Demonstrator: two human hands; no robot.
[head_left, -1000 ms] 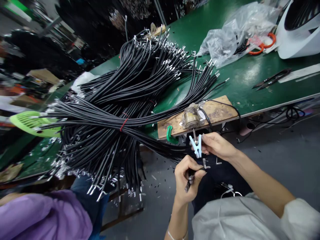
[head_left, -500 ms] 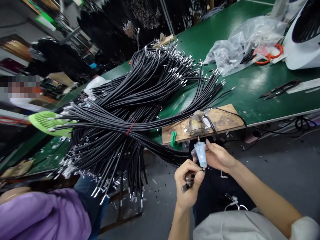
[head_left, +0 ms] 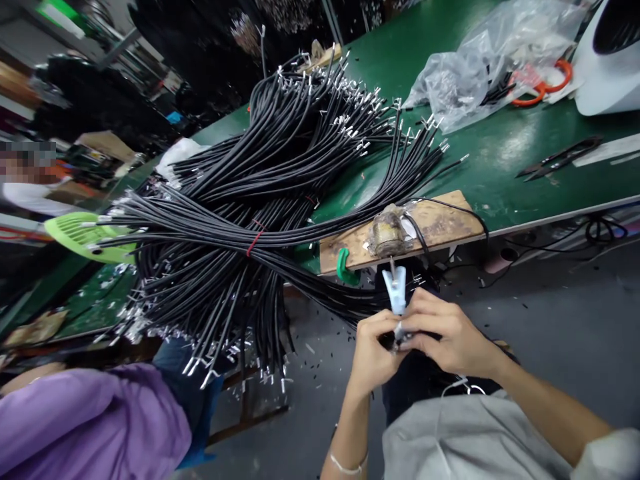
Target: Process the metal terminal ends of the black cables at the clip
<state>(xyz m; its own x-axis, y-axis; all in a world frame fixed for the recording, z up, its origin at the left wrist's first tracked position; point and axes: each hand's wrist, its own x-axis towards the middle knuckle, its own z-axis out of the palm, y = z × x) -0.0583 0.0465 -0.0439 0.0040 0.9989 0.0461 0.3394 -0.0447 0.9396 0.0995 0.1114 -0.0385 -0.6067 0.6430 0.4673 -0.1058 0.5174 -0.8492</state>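
Note:
My left hand [head_left: 377, 350] and my right hand [head_left: 445, 332] meet just below the board's front edge, fingers pinched together. Between their fingertips shows a small silvery-grey piece [head_left: 400, 332], too small to name. Just above the fingertips a light-blue clip [head_left: 395, 291] hangs at a thin metal shaft. That shaft sticks out from a tape-wrapped, motor-like cylinder [head_left: 389, 233] on a wooden board [head_left: 445, 217]. To the left, a big heap of black cables [head_left: 300, 180] with white and metal ends covers the table, one bundle tied with a red tie [head_left: 254, 244].
A green clamp [head_left: 345, 267] grips the board's edge. On the green table [head_left: 520, 193] lie dark snips [head_left: 560, 159], orange-handled scissors [head_left: 545, 87] and a clear plastic bag [head_left: 450, 90]. At the left are a light-green fan-like piece [head_left: 85, 233] and a person's purple sleeve [head_left: 100, 427].
My right hand has moved down from beside the blue clip to join the left hand's fingertips. A dark piece seen in my left hand is now hidden. The view has shifted slightly.

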